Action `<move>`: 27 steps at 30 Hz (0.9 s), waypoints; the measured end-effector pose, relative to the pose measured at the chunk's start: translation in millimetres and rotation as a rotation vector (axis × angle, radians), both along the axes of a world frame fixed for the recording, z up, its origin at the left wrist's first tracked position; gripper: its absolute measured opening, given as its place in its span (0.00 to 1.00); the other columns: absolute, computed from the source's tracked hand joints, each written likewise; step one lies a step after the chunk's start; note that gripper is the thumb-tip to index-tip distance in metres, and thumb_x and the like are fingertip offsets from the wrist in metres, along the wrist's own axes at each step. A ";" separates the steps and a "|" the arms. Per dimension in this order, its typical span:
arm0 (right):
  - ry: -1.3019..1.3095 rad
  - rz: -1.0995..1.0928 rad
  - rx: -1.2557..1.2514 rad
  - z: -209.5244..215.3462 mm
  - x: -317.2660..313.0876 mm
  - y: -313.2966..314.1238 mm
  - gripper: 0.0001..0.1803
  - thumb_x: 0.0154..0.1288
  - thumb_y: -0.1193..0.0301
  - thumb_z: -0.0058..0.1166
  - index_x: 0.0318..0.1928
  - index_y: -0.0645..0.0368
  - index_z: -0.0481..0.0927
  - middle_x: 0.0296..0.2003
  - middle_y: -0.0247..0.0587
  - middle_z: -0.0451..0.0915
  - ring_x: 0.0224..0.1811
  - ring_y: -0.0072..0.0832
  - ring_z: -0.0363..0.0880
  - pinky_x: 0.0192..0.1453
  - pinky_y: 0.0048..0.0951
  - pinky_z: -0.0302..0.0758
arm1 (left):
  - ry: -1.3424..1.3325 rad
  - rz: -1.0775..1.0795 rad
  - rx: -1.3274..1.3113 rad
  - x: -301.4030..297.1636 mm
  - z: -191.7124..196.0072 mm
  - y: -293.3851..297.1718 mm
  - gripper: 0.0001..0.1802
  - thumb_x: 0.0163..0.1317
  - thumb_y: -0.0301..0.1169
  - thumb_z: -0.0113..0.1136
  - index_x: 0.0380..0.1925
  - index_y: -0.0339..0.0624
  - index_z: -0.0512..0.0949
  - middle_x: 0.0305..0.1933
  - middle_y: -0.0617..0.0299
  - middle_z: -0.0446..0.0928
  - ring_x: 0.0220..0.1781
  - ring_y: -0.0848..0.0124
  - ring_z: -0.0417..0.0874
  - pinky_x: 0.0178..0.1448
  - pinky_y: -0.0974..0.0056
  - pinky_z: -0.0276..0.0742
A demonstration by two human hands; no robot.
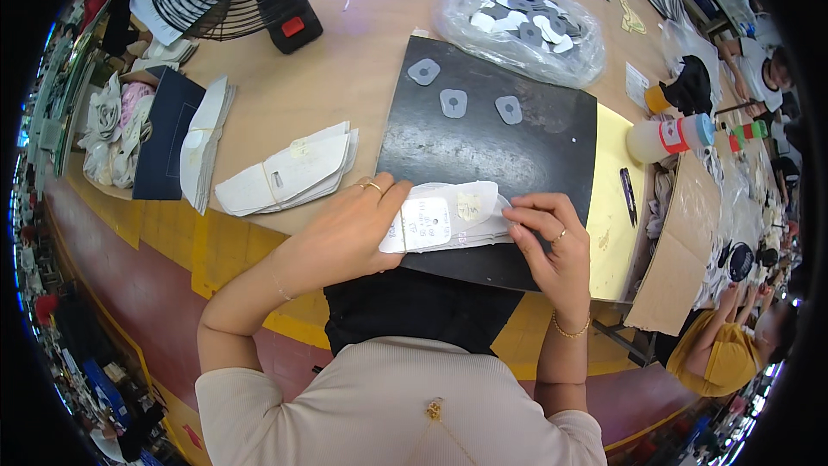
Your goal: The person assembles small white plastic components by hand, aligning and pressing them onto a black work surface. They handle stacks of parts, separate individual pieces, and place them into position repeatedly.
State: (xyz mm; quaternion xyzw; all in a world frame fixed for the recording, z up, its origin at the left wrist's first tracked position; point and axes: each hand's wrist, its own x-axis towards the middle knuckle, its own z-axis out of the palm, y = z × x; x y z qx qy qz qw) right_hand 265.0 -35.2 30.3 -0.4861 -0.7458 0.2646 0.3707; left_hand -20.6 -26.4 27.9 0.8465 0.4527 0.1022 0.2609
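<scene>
A thin stack of white cut pieces (448,217) lies on the near edge of the black board (492,147). The left hand (349,229) pinches its left end, the right hand (552,237) its right edge, both grips closed on it. Held so lightly, the pieces could fan apart or slide off the board toward the person. Both wrists bend inward over the worktop (345,78).

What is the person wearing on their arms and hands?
Both forearms are bare; cream short sleeves end near the shoulders. The left hand has a thin gold ring on one finger and a fine, thin bracelet at the wrist. The right hand also wears a gold ring, and a gold beaded bracelet circles its wrist. No gloves or watch show.
</scene>
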 end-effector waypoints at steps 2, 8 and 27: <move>-0.007 -0.028 0.030 -0.5 -3.3 0.8 0.11 0.60 0.79 0.67 0.44 0.59 0.89 0.44 0.40 0.84 0.45 0.35 0.80 0.49 0.32 0.77 | -0.005 -0.005 0.018 1.4 2.6 -0.5 0.36 0.48 0.31 0.73 0.57 0.28 0.71 0.46 0.47 0.74 0.47 0.50 0.79 0.53 0.53 0.77; -0.096 -0.037 0.100 -0.1 -16.3 3.2 0.13 0.59 0.78 0.68 0.46 0.57 0.88 0.47 0.38 0.82 0.44 0.35 0.77 0.52 0.34 0.74 | -0.014 0.000 0.036 0.1 1.6 -2.7 0.36 0.48 0.31 0.73 0.57 0.28 0.71 0.45 0.47 0.73 0.47 0.50 0.79 0.53 0.55 0.77; -0.202 -0.096 0.118 -9.9 -37.5 -13.2 0.15 0.61 0.76 0.67 0.49 0.61 0.85 0.50 0.45 0.79 0.44 0.37 0.78 0.54 0.38 0.72 | -0.173 0.205 -0.274 7.8 -5.7 -10.2 0.45 0.59 0.53 0.72 0.64 0.27 0.70 0.48 0.41 0.76 0.50 0.47 0.80 0.57 0.54 0.76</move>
